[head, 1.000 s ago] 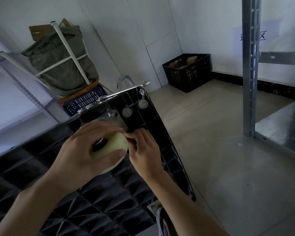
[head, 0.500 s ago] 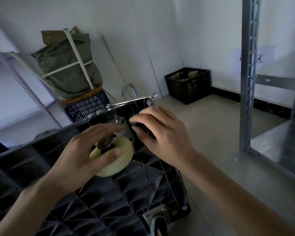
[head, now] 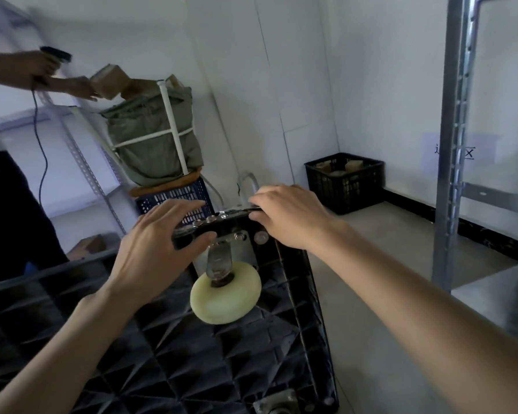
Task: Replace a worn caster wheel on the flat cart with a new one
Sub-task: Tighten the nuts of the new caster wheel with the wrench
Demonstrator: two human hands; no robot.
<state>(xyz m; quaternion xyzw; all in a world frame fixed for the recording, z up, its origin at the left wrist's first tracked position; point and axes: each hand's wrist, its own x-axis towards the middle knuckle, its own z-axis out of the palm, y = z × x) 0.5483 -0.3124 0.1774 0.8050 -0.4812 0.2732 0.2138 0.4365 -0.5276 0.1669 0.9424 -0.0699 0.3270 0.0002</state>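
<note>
Black ribbed plastic flat cart (head: 150,363) lies underside up, so its cream round caster wheel (head: 225,297) stands free for work; left hand (head: 154,252) and right hand (head: 287,216) grip the far edge, fingers curled, probably steadying it; beyond, black slatted crate (head: 344,186) holds brownish pieces.

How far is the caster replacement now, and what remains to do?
Done, it seems: the pale caster wheel hangs in its metal bracket, whose plate sits against the underside of the flat cart with bolt heads showing. In hand: the left hand and right hand both hold the cart's raised end edge; neither touches the wheel. Left: probably lowering the cart onto its wheels. Bolt tightness cannot be judged.
</note>
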